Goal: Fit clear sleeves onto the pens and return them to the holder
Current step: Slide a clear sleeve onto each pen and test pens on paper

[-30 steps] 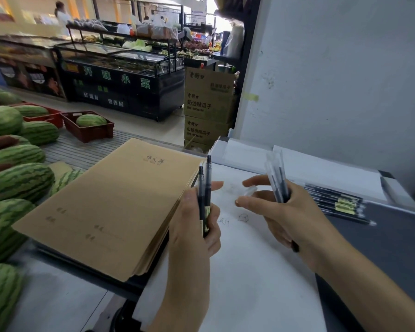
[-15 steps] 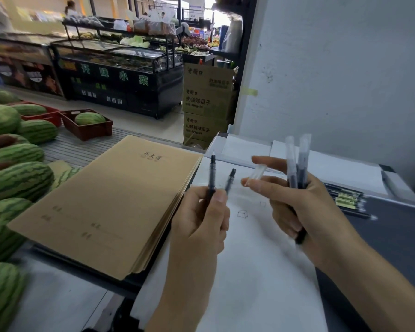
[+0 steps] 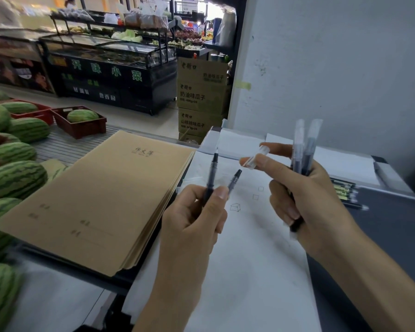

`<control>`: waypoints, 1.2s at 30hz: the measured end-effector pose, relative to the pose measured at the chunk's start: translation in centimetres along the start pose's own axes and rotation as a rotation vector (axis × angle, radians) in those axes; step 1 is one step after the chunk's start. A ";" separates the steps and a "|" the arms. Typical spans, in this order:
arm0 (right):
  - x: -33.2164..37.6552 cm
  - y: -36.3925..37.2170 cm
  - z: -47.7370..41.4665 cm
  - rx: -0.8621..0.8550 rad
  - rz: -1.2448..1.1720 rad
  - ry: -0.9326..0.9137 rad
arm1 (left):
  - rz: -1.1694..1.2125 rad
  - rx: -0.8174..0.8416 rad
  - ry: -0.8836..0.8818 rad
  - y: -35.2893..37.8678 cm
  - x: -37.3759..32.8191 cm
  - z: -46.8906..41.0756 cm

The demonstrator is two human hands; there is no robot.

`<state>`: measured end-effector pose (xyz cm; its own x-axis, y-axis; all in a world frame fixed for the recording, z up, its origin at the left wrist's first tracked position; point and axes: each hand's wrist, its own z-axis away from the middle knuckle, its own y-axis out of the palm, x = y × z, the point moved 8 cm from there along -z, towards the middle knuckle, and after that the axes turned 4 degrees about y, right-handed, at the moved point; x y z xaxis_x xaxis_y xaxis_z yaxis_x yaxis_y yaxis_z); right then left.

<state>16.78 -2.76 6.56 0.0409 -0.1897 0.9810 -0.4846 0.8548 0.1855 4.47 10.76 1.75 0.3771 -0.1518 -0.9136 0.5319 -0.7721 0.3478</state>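
Sleeving is mid-flow here. The left hand (image 3: 194, 219) is curled round two slim dark pens with bare tips (image 3: 212, 174), pinching them low on the barrels so the points stick up. One stands near upright and the other leans right toward the incoming sleeve.

The right hand (image 3: 307, 200) is doing double duty. Thumb and forefinger pinch a short clear plastic sleeve (image 3: 255, 159), held just up and right of the leaning tip and not touching it. The remaining fingers clamp two dark pens already wearing clear sleeves (image 3: 297, 154) against the palm.

By my read, the step is fitting this sleeve onto the leaning pen. The next move calls for turning the sleeve's open end to face the tip, lining up the two axes, and pushing on straight. The left grip has to keep that pen steady and stop its neighbour crowding in.

Both hands work over a white sheet of paper with small sketched boxes (image 3: 249, 271), beside a stack of brown kraft-paper notebooks (image 3: 94, 200). More dark pens with yellow-green labels (image 3: 343, 191) lie in a row on the surface to the right.

As for containers, I cannot pick out a pen holder anywhere. A red plastic crate (image 3: 86, 130) at the left holds one striped green watermelon (image 3: 82, 115). Brown cardboard cartons (image 3: 201, 97) are stacked behind, their contents hidden.
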 end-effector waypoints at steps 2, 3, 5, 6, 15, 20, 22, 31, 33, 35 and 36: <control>0.1 0.1 0.1 0.001 0.000 0.005 | -0.006 -0.007 -0.001 0.0 -0.1 0.0; 0.1 0.2 0.2 0.006 0.003 0.008 | -0.008 -0.010 -0.003 0.1 -0.2 0.1; 0.1 0.5 0.2 0.012 0.011 0.010 | -0.002 -0.015 -0.014 0.1 -0.1 0.1; 0.1 0.5 0.3 0.007 0.009 0.009 | 0.003 -0.017 -0.021 0.1 -0.1 0.1; 0.4 0.7 0.8 0.051 0.050 -0.020 | -0.043 -0.003 -0.006 0.3 -0.3 0.2; 0.3 1.3 1.3 0.061 0.166 -0.030 | -0.037 -0.009 0.002 0.2 -0.2 0.2; 0.3 1.4 1.6 0.039 0.193 -0.058 | -0.054 -0.012 0.015 0.1 -0.2 0.1; -0.1 1.9 2.4 -0.040 0.188 -0.158 | -0.114 -0.048 0.077 -0.3 -0.4 0.1; -0.1 1.8 2.4 -0.037 0.176 -0.148 | -0.131 -0.052 0.083 -0.3 -0.4 0.1; -0.3 2.0 2.4 -0.003 0.169 -0.097 | -0.122 -0.051 0.074 -0.2 -0.4 0.1; -0.6 2.4 2.4 0.023 0.166 -0.063 | -0.101 -0.051 0.061 -0.2 -0.3 0.0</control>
<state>13.49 -1.80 6.31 -0.0960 -0.0778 0.9923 -0.5001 0.8657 0.0195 4.19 10.96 1.97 0.3642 -0.0361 -0.9306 0.6070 -0.7486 0.2666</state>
